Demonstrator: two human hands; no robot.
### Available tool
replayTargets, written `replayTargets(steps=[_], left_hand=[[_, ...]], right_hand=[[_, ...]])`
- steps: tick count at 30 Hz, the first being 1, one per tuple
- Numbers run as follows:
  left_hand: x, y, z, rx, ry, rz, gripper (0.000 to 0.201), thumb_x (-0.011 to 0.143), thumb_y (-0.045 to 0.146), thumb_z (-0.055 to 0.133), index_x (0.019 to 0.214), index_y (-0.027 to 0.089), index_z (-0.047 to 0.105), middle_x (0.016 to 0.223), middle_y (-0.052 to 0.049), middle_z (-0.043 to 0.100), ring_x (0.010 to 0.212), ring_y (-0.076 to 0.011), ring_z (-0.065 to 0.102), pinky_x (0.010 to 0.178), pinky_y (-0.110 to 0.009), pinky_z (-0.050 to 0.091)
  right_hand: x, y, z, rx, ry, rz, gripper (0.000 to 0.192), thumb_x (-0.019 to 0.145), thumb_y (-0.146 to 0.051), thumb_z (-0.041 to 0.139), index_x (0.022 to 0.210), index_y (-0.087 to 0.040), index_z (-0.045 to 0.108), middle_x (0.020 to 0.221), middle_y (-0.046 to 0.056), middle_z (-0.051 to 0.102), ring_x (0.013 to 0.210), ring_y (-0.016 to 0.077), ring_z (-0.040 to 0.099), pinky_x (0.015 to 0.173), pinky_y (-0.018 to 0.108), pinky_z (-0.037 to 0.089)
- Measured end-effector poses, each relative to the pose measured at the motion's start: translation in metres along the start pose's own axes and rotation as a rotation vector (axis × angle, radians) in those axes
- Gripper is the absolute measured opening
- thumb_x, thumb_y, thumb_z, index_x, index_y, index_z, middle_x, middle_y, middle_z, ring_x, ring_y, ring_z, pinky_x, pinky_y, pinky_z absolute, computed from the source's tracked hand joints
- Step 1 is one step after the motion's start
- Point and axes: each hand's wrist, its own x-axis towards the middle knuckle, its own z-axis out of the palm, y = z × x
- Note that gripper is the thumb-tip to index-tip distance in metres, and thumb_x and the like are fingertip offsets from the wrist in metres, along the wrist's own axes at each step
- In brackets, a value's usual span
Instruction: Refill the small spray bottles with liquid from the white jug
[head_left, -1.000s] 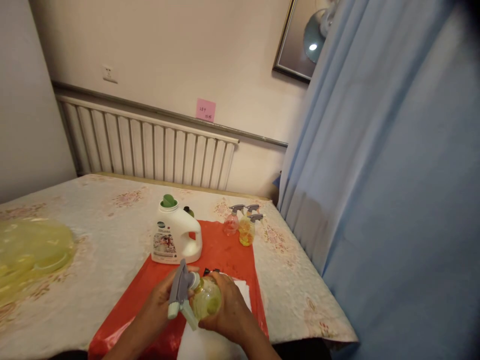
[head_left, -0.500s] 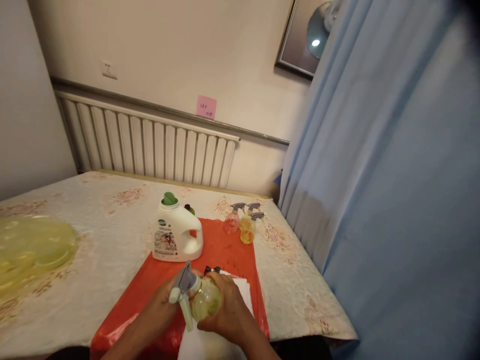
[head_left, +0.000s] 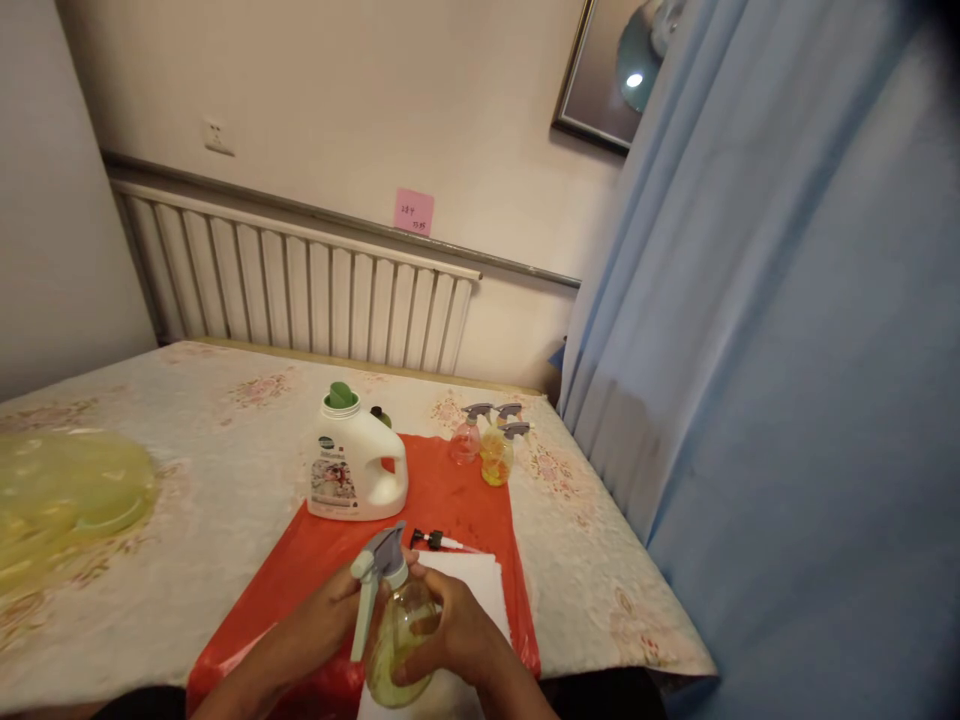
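Observation:
A round clear spray bottle (head_left: 391, 672) with pale yellow liquid and a grey and pale green trigger head is held in front of me, nearly upright. My right hand (head_left: 459, 625) wraps round its body from the right, thumb across the front. At the neck, my left hand (head_left: 341, 603) grips from the left; part of its fingers is hidden behind the trigger head. White paper (head_left: 476, 580) lies under the bottle on a red plastic sheet (head_left: 281, 565). Just beyond the hands lies a black and white pump head (head_left: 433, 540).
A white jug (head_left: 337, 480) with a green cap stands on the sheet, a dark-capped bottle (head_left: 379, 416) behind it. Farther right are a pink spray bottle (head_left: 465, 443) and yellow ones (head_left: 496, 462). A translucent yellow bag (head_left: 75, 490) lies left; a blue curtain (head_left: 750, 350) hangs right.
The spray bottle has swung from tilted to more upright, its body lower and nearer me. Both hands have stayed on it. More of the pump head now shows.

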Motion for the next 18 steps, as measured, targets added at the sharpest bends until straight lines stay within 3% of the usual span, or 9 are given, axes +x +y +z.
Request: replayTargets(steps=[5, 10, 15, 18], left_hand=[[-0.001, -0.007, 0.012, 0.028, 0.136, 0.012, 0.038, 0.079, 0.049, 0.066, 0.104, 0.023, 0.078, 0.113, -0.008, 0.077, 0.11, -0.0338, 0.068, 0.101, -0.041, 0.053], [-0.002, 0.0, 0.022, 0.07, 0.123, 0.11, 0.037, 0.081, 0.047, 0.068, 0.108, 0.023, 0.076, 0.113, -0.009, 0.076, 0.116, -0.0329, 0.064, 0.101, -0.035, 0.052], [0.002, 0.002, 0.025, -0.018, 0.095, 0.079, 0.039, 0.083, 0.047, 0.067, 0.115, 0.025, 0.072, 0.103, -0.008, 0.078, 0.108, -0.0296, 0.067, 0.096, -0.037, 0.054], [0.003, 0.005, 0.028, -0.07, 0.121, 0.049, 0.046, 0.077, 0.05, 0.073, 0.115, 0.024, 0.072, 0.098, -0.008, 0.079, 0.104, -0.0309, 0.068, 0.092, -0.037, 0.056]], right_hand=[[0.002, 0.008, 0.001, 0.072, 0.01, 0.031, 0.097, 0.032, -0.015, 0.095, 0.124, -0.023, 0.066, 0.115, 0.001, 0.067, 0.097, 0.0224, 0.064, 0.08, 0.033, 0.053], [0.001, 0.004, 0.001, 0.106, -0.012, 0.019, 0.103, 0.034, -0.016, 0.096, 0.131, -0.025, 0.061, 0.105, 0.0, 0.07, 0.086, 0.0201, 0.065, 0.077, 0.033, 0.052], [-0.001, 0.0, 0.002, 0.058, 0.028, 0.0, 0.074, 0.035, -0.02, 0.096, 0.105, -0.02, 0.072, 0.09, -0.002, 0.068, 0.077, 0.0163, 0.061, 0.073, 0.03, 0.049], [-0.003, -0.003, 0.002, 0.058, 0.038, -0.012, 0.07, 0.036, -0.023, 0.096, 0.101, -0.02, 0.071, 0.083, -0.004, 0.065, 0.075, 0.0157, 0.06, 0.075, 0.031, 0.049]])
